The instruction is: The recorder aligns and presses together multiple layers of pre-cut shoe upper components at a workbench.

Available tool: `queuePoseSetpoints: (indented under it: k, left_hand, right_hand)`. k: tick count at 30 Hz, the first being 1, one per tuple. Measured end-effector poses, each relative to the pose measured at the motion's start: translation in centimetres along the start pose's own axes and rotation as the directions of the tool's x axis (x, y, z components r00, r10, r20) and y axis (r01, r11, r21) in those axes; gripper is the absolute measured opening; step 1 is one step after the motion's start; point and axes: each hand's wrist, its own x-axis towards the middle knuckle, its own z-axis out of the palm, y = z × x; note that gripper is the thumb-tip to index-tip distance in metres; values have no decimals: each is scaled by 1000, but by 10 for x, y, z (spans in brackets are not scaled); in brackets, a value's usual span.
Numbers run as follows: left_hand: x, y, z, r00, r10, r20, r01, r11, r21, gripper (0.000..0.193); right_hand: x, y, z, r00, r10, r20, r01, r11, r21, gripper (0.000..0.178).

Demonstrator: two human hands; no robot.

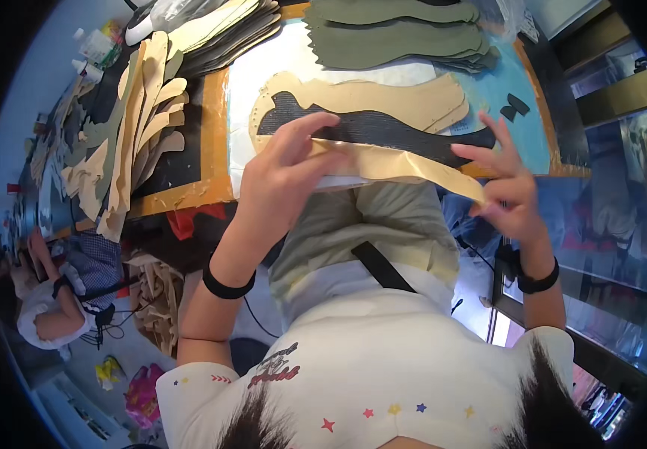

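A long glossy tan strip (398, 164) stretches between my hands above the table's near edge. My left hand (282, 168) is closed on its left end, thumb and fingers pinching. At the other end, my right hand (510, 187) grips the strip between thumb and a finger, its other fingers raised apart. Just behind the strip lies a long dark ribbed piece (368, 126) with a curved outline, partly covered by my left fingers. Whether strip and dark piece are joined I cannot tell. Beyond it lies a tan leather-like piece (391, 101) with small holes along its edge.
Stacked olive-green cut pieces (398, 41) lie at the back. Far left are a pile of tan cut pieces (155, 97) and a stack of pale and dark ones (226, 34). Two small dark scraps (514, 107) sit right. Another person (58, 299) is at the left.
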Motion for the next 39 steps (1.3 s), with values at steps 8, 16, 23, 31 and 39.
queuePoseSetpoints:
  k: [8, 16, 23, 31, 39]
  left_hand:
    - [13, 8, 6, 972, 235, 10, -233, 961, 150, 35]
    - [4, 14, 12, 981, 195, 10, -195, 981, 21, 31]
    - [-23, -3, -4, 973, 224, -59, -201, 943, 267, 30]
    - [-36, 5, 4, 976, 210, -61, -193, 959, 206, 38]
    - [-44, -1, 11, 978, 176, -112, -147, 963, 228, 41]
  right_hand:
    - [17, -18, -12, 450, 626, -637, -184, 763, 619, 19]
    - [61, -70, 36, 902, 256, -348, -312, 943, -114, 27]
    - [42, -63, 17, 945, 199, -259, -242, 960, -143, 21]
    - [135, 17, -44, 974, 211, -84, -215, 976, -43, 25]
    - [175, 71, -8, 1000, 9, 9, -7, 973, -232, 34]
